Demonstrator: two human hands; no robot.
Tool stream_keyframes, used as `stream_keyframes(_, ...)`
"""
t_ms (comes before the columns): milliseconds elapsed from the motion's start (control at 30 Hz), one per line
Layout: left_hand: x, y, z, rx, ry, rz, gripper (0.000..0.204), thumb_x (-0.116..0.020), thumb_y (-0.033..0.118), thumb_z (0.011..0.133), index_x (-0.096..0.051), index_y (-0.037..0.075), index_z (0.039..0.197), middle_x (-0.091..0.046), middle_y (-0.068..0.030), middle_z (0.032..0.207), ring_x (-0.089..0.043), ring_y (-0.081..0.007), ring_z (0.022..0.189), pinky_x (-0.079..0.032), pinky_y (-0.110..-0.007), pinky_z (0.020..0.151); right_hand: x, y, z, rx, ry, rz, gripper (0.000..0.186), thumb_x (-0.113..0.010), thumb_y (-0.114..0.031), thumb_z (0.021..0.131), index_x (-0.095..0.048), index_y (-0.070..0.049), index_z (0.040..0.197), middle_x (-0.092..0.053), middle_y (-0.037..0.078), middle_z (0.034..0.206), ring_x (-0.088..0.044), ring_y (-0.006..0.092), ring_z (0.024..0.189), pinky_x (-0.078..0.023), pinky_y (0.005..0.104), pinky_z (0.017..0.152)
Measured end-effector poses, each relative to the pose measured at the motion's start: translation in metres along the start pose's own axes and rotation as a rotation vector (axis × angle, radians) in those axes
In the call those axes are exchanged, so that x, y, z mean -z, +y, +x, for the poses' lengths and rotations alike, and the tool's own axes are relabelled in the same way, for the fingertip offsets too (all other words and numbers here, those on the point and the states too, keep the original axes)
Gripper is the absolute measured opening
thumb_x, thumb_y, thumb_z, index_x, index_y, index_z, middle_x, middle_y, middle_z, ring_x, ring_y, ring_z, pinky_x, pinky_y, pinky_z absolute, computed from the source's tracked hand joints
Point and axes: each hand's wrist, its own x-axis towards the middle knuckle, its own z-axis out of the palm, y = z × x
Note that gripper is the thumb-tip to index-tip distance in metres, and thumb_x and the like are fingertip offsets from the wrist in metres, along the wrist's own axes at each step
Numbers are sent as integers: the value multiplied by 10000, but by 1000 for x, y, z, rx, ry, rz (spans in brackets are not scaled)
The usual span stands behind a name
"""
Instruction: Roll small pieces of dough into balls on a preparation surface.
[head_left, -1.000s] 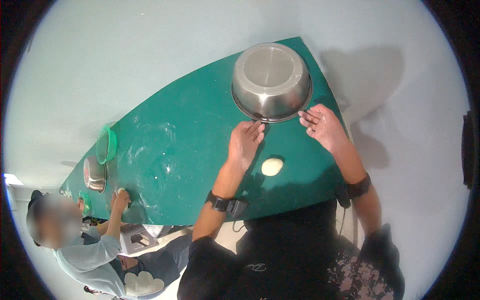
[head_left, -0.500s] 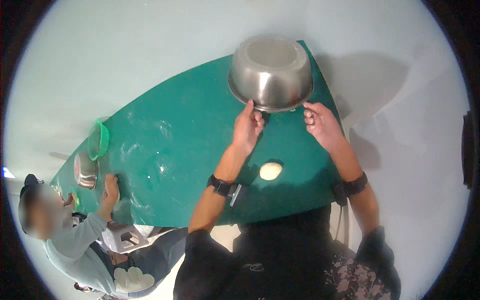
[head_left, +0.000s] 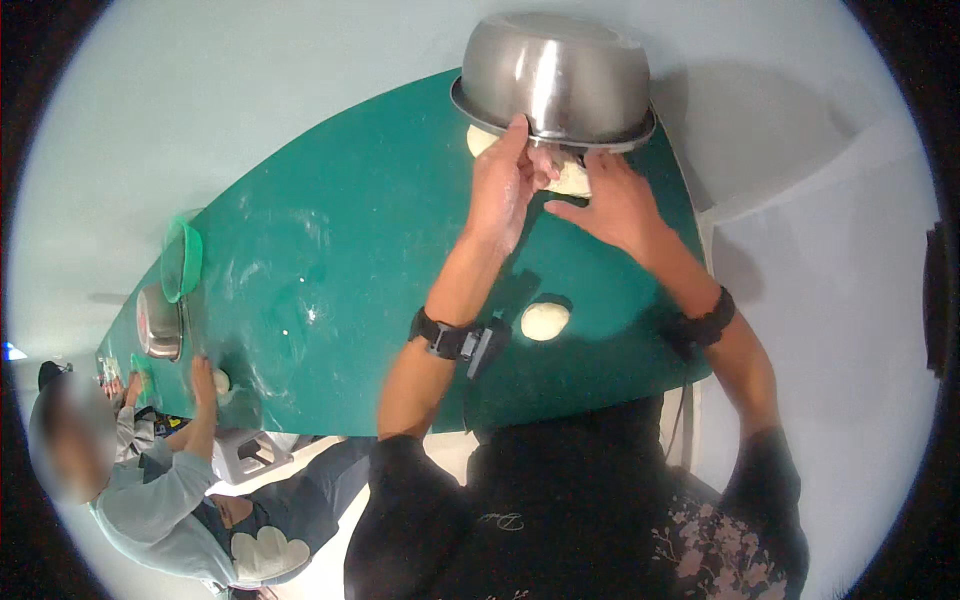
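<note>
An upturned steel bowl (head_left: 555, 80) is tilted up at its near edge at the far end of the green table (head_left: 380, 230). My left hand (head_left: 497, 185) grips its near rim, thumb outside and fingers underneath. Pale dough (head_left: 574, 180) shows beneath the raised rim, and another part of dough (head_left: 482, 141) shows left of my left hand. My right hand (head_left: 618, 198) is at the dough, thumb apart from the fingers; its fingertips are partly hidden below the rim. Closer to me, a round dough piece (head_left: 546, 321) lies on the table.
At the left, another person (head_left: 150, 500) works with a hand beside a small dough piece (head_left: 221, 381). A steel basin (head_left: 160, 322) and a green basket (head_left: 190, 262) stand near there. Flour marks the table's left half. A wall (head_left: 800, 150) borders the right side.
The bowl's near edge has been raised, uncovering dough. My left hand moved farther forward with the rim; my right hand went under it and its fingers spread. The co-worker's hand shifted.
</note>
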Motion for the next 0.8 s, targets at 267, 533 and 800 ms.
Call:
stream_keyframes(267,2,-54,4,-16,-63,111,579,-417,501,1203,-677,74,912,-690,-57,821,-636,-198,861,-486,-373,861,-30,20,16,138,36,-34,472,-841,-288,916,-685,-37,1284,-713,249,1260,-707,466,1163,-600,550,944)
stream_keyframes(533,3,-62,12,-85,-18,50,557,-445,497,1197,-692,74,931,-734,-66,896,-665,-199,927,-510,-384,933,0,-2,6,44,-23,11,356,-724,-347,1023,-754,2,1089,-757,286,1023,-743,498,949,-596,595,850)
stream_keyframes(800,13,-69,18,-90,-5,98,516,-472,482,1193,-696,74,969,-748,-68,885,-682,-180,895,-513,-358,888,12,19,-23,50,-181,309,465,-592,-416,1124,-776,-7,999,-750,253,859,-747,447,803,-569,537,767)
